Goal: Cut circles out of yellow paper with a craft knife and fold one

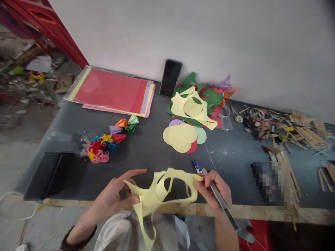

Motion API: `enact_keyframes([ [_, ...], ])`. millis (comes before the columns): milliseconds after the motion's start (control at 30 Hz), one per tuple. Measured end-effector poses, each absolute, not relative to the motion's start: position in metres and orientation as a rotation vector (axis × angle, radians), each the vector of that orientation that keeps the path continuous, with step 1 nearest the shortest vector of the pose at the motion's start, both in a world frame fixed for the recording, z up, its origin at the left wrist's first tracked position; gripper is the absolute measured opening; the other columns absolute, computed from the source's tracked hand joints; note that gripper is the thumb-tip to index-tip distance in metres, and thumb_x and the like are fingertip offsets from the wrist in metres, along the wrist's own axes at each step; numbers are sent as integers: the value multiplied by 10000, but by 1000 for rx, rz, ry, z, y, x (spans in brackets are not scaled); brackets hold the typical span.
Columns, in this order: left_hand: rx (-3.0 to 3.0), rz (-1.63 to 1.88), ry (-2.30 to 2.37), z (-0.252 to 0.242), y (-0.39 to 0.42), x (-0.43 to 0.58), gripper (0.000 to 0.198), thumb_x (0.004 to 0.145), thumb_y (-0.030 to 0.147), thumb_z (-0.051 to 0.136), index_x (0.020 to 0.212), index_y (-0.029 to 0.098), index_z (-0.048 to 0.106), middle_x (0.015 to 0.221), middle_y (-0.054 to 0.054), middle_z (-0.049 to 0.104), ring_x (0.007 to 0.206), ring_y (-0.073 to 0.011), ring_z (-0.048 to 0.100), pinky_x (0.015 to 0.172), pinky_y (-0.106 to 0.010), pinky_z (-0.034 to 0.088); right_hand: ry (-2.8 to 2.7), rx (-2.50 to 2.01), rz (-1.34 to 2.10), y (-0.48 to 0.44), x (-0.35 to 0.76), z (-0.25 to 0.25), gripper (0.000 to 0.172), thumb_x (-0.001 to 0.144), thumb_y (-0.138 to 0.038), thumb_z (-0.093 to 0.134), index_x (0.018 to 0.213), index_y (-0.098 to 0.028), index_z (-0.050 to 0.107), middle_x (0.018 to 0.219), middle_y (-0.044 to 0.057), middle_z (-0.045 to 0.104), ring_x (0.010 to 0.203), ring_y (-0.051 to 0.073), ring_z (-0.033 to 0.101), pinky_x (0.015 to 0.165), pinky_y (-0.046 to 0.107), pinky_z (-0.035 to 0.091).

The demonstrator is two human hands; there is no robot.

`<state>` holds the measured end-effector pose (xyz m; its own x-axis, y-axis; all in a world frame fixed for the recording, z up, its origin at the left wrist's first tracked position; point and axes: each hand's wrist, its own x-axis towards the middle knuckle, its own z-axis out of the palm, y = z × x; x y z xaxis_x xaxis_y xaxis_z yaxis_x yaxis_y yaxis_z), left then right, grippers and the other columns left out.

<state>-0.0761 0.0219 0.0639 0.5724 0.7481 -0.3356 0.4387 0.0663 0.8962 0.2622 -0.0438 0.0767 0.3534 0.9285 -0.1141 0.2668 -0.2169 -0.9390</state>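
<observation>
My left hand [115, 198] pinches the left side of a pale yellow cut paper sheet [149, 198], its thumb on top. Large round holes run through the sheet, and one strip of it hangs down below the table edge. At the right, my right hand [217, 191] grips the sheet's right corner between thumb and fingers. That same hand also holds a long, flat silver metal tool [222, 205], slanting down to the right; its exact kind is unclear. Just beyond the right hand lies a blue and white tool [197, 166], partly hidden.
Cut paper circles [180, 137] are piled mid-table. Behind them lie yellow and green paper offcuts [193, 104] and a phone [170, 78] leaning on the wall. Wrapped coloured sheets [112, 90], folded paper cones [121, 122] and a swirled paper piece [101, 148] are left. Wooden sticks [303, 132] clutter the right.
</observation>
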Motion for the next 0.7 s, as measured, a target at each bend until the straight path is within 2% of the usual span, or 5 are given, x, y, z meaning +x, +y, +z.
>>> enact_keyframes([
  [100, 1549, 184, 1163, 71, 37, -73, 693, 942, 490, 669, 1560, 260, 454, 647, 95, 645, 591, -118, 610, 559, -203, 432, -1088, -1770, 999, -32, 267, 68, 402, 851, -465, 773, 737, -245, 456, 579, -95, 503, 465, 67, 383, 457, 205, 309],
  [200, 1703, 206, 1377, 59, 47, -68, 669, 993, 486, 579, 1599, 268, 397, 557, 125, 538, 518, -114, 555, 536, -201, 382, -1283, -1870, 999, -19, 266, 53, 342, 874, -461, 742, 765, -236, 509, 588, -95, 459, 514, 79, 412, 505, 206, 338],
  [367, 1932, 406, 1575, 34, 46, -66, 742, 1008, 425, 537, 1672, 259, 248, 943, -12, 780, 770, -161, 740, 637, -234, 525, -1385, -1899, 934, -9, 254, 30, 343, 902, -524, 705, 826, -233, 540, 702, -54, 599, 583, 99, 525, 576, 211, 428],
  [500, 1766, 485, 1489, 39, 41, -76, 939, 937, 500, 682, 1688, 357, 138, 1171, -38, 761, 787, -143, 735, 613, -236, 574, -1246, -1966, 810, -8, 247, 26, 366, 912, -548, 678, 812, -244, 501, 637, -87, 529, 522, 80, 442, 526, 197, 381],
  [700, 1395, 630, 1162, 66, 50, -92, 994, 870, 510, 776, 1673, 376, 205, 1310, -113, 711, 692, -117, 691, 617, -283, 618, -1336, -1834, 1020, -3, 253, 34, 330, 926, -462, 677, 810, -240, 463, 729, -58, 600, 581, 75, 486, 591, 196, 411],
])
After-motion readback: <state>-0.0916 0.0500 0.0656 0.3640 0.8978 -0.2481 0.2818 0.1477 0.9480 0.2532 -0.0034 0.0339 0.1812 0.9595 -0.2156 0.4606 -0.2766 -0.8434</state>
